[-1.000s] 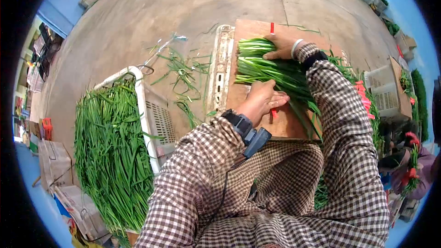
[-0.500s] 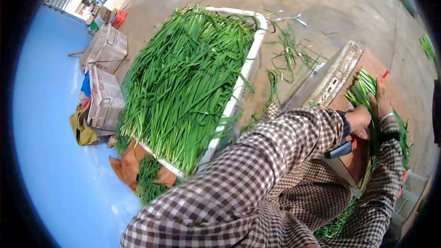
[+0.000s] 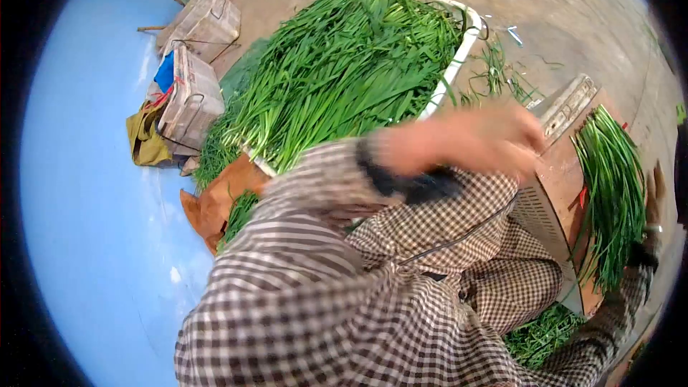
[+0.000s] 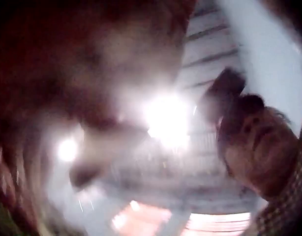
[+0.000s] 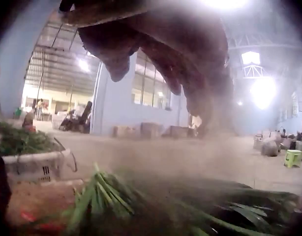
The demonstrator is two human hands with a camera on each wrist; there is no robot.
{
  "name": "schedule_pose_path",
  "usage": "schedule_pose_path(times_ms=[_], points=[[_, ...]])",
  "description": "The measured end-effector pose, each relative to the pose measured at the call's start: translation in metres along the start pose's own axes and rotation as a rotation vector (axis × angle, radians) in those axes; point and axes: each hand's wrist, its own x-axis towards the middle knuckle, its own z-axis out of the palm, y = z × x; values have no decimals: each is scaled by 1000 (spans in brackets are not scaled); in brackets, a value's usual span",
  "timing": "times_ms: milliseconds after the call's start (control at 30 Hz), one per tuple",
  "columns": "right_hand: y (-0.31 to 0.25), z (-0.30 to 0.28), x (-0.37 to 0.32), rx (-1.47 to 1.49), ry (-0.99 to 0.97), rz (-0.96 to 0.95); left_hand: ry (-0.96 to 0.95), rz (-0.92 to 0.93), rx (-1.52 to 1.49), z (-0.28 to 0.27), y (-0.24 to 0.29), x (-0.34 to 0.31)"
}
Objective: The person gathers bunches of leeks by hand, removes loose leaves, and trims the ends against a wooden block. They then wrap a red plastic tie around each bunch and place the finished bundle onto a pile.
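A bundle of garlic chives [image 3: 609,186] lies on the brown board [image 3: 566,165] at the right of the head view. My right hand [image 3: 653,197] is at the far side of that bundle, near the edge of the picture. In the right wrist view its fingers [image 5: 119,61] hang loosely above the leaves, gripping nothing. My left hand [image 3: 466,140] is blurred by motion, raised over my lap between the board and a white crate [image 3: 459,50]. Its fingers look relaxed, with nothing visible in them. More garlic chives [image 3: 344,64] are heaped in that crate.
A red strip [image 3: 583,197] lies on the board beside the bundle. Leaf scraps [image 3: 502,72] litter the floor between crate and board. Worn boxes [image 3: 193,100] line the blue wall at left, and a brown cloth [image 3: 222,197] lies by the crate. Farther off stands a green stool [image 5: 292,158].
My left hand has left the bundle and swung left toward the crate. My right hand has shifted off the bundle's top to its far side. The head view has turned left.
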Motion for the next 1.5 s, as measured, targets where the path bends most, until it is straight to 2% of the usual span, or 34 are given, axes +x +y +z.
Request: schedule_pose_path(times_ms=[33,100,133,167,200,233,267,333,400,467,533,567,633,667,733,800,833,933,967,1000,1100,1133,1167,1233,1267,1300,1333,1400,1433,1467,1500], points=[[-9,-17,-20,14,2,9,80,-315,-177,-29,11,-41],[-36,-39,-71,204,-67,115,469,-579,30,-69,-2,-126],[-52,-44,-94,298,-114,174,693,-685,-93,-84,-6,-167],[-68,-45,-115,388,-157,228,808,-758,-13,-95,-19,-211],[-82,-42,-132,463,-196,278,821,-784,42,-103,-38,-259],[-100,-35,-148,527,-218,322,634,-963,301,-111,-47,-296],[-111,-26,-155,522,-223,316,642,-966,295,-97,-67,-317],[-128,6,-173,615,-150,329,632,-1152,523,-64,-92,-352],[-180,29,-179,621,-197,302,541,-1193,658,-37,-89,-332],[-233,50,-173,576,-268,231,577,-1183,680,-17,-95,-318],[-264,69,-165,585,-356,169,494,-1199,757,-10,-111,-315],[-279,76,-162,590,-402,142,524,-1312,740,-5,-102,-305],[-293,89,-156,654,-479,47,532,-1305,823,5,-96,-293],[-295,91,-155,650,-474,43,534,-1303,903,13,-92,-285],[-305,97,-152,685,-504,59,478,-1288,867,23,-83,-275],[-320,107,-152,687,-546,39,600,-1160,967,33,-94,-277],[-325,109,-151,666,-560,11,660,-1235,721,28,-98,-281],[-330,113,-149,653,-587,-18,621,-1269,591,5,-104,-287],[-331,114,-147,656,-596,-24,574,-1216,704,4,-119,-296],[-332,113,-147,660,-566,-29,505,-1115,670,-4,-112,-298],[-333,115,-149,630,-570,-57,456,-1212,608,-18,-112,-302],[-332,117,-151,700,-542,-55,436,-1242,574,-22,-111,-302],[-332,117,-151,707,-552,-38,437,-1195,606,-23,-119,-306],[-331,117,-149,712,-562,-18,416,-1231,597,-35,-127,-309],[-330,119,-148,688,-554,-67,410,-1231,592,-42,-131,-313],[-328,120,-148,665,-555,-114,433,-1238,483,-52,-116,-308],[-327,120,-148,664,-569,-107,453,-1116,418,-59,-130,-324],[-326,122,-148,713,-553,-45,427,-1227,32,-82,-102,-311],[-324,123,-142,701,-603,-67,468,-1259,-34,-89,-111,-315],[-323,129,-145,740,-511,-55,513,-1289,-98,-92,-118,-322],[-328,132,-144,744,-525,-70,647,-1243,-372,-89,-113,-321]])
